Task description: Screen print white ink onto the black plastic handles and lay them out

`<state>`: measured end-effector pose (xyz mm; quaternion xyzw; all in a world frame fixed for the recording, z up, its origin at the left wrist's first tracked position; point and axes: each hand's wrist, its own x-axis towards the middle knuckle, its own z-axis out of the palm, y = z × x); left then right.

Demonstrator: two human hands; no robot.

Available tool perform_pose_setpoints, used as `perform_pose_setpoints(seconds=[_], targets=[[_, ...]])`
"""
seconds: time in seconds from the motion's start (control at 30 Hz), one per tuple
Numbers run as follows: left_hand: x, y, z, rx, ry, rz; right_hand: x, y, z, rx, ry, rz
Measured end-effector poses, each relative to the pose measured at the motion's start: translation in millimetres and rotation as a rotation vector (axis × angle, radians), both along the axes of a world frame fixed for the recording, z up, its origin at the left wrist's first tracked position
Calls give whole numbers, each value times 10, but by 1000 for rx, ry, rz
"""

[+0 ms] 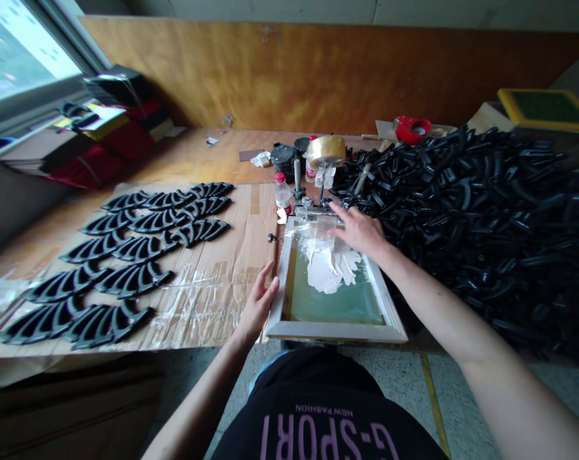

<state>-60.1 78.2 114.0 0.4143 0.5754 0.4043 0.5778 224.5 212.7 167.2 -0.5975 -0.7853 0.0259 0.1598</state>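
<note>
A screen-printing frame (277, 313) with a pale rim and green mesh (328, 310) lies in front of me. Thick white ink (330, 271) is spread over the upper middle of the mesh. My left hand (261, 297) is at the frame's left side, fingers stretched out and thumb near the rim; whether it presses on the rim I cannot tell. Over the upper right of the frame, my right hand (361, 231) has its index finger and thumb apart, beside a translucent piece (325, 227) at the top of the ink. A metal hinge clamp (313, 207) holds the frame's far end.
On cardboard (241, 268) at left lie rows of black ribbed, wing-shaped parts (148, 248). A large heap of black parts (462, 211) rises at right. Behind the clamp stand a red-capped bottle (282, 191), dark tubs (283, 160) and a tape roll (326, 151).
</note>
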Motion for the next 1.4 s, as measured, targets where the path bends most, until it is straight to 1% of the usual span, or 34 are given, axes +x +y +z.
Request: perform_pose_setpoints(seconds=[0.03,0.07,0.1,0.13,0.17,0.2,0.23,0.27,0.33,0.4,0.43,0.5,0.57,0.63,0.83,0.97,1.23,1.4], targets=[[6,37,146,40,-29,12,174,88,51,53,64,-79],[19,93,278,88,-70,21,370,145,65,107,139,-156],[41,168,393,149,-115,35,570,167,37,151,208,-235],[71,259,492,225,-152,55,751,155,-33,161,260,-318],[106,362,575,304,-184,74,894,110,-140,132,293,-389],[146,470,647,375,-207,87,984,36,-277,72,310,-434],[186,574,709,430,-225,92,1015,-63,-435,-11,319,-447],[225,669,763,466,-237,92,987,-179,-602,-102,326,-423],[288,809,851,501,-253,77,796,-428,-922,-234,345,-305],[327,873,908,512,-259,79,527,-646,-1175,-266,333,-176],[337,880,922,509,-263,85,400,-729,-1268,-254,309,-126],[344,867,926,495,-272,91,210,-832,-1386,-214,246,-52],[341,847,910,487,-275,85,121,-866,-1433,-187,205,-24],[335,841,893,488,-267,78,116,-857,-1431,-181,205,-22],[323,853,860,500,-240,59,305,-797,-1335,-190,237,-35],[333,837,838,501,-243,52,404,-801,-1332,-233,243,-49],[355,832,840,501,-222,66,397,-821,-1351,-278,261,-20],[348,830,815,502,-219,59,477,-785,-1328,-286,334,-52]])
